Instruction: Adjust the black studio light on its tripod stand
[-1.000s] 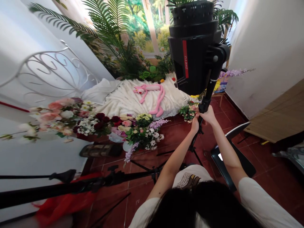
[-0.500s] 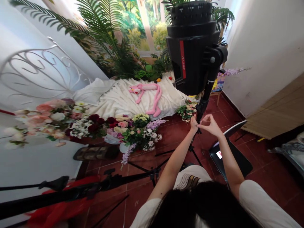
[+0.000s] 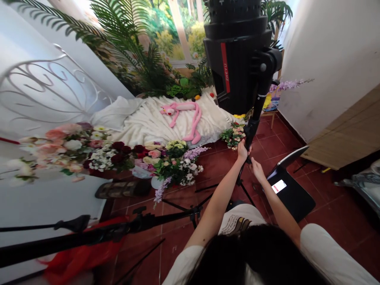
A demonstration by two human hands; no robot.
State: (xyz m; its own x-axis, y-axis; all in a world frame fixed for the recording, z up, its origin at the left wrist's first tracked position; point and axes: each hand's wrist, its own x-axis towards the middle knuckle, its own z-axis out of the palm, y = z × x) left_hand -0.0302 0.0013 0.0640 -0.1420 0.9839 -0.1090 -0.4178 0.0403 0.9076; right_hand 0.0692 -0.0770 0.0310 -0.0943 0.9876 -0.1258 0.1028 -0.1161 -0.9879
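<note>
A large black studio light with a red side stripe is mounted on top of a black light stand. My left hand is closed around the stand's pole below the lamp. Just lower and to the right, my right hand has its fingers drawn together against the stand's clamp area. Those fingertips partly hide whatever small part they pinch.
A black chair with a lit phone on it stands to the right. Artificial flowers line a white-draped bed holding a pink plush toy. Another black stand crosses the lower left.
My right hand has moved down, its loosely curled fingers now closed in at the stand. My left hand stays on the pole. The lamp appears slightly higher in view, and more of the phone shows.
</note>
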